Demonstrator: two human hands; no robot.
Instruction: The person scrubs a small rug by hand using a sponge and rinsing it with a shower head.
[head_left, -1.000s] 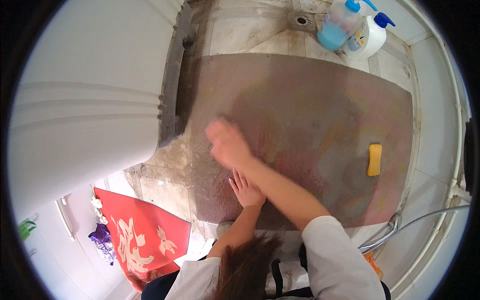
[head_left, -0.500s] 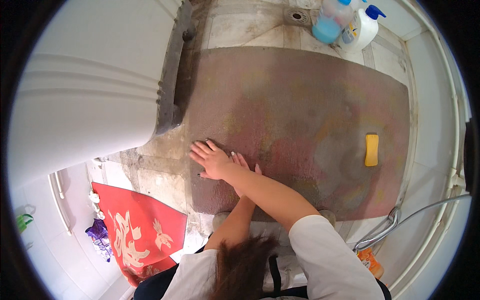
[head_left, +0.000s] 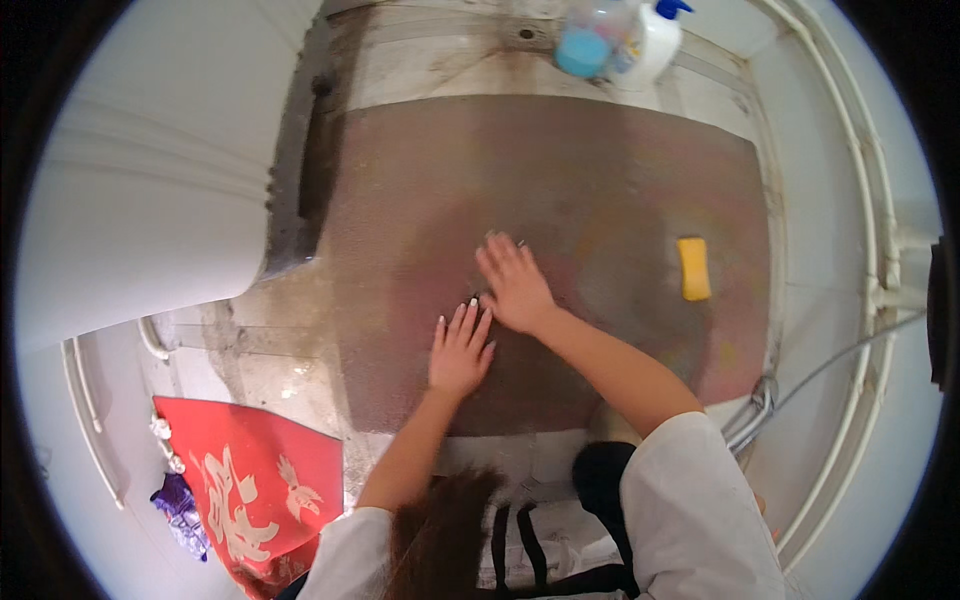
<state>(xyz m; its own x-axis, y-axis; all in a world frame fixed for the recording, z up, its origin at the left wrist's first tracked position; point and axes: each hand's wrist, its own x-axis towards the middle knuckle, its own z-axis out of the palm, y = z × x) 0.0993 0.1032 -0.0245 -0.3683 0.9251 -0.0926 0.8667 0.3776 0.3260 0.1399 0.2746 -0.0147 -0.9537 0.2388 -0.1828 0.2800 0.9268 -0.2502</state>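
Okay, your left hand (head_left: 460, 352) and right hand (head_left: 516, 287) press flat, fingers spread, on the wet brown mat (head_left: 560, 180); it looks slick, so your palms could slide.

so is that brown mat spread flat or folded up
Spread flat: the brown mat lies open on the floor, no folds showing, with both palms pressed on it.
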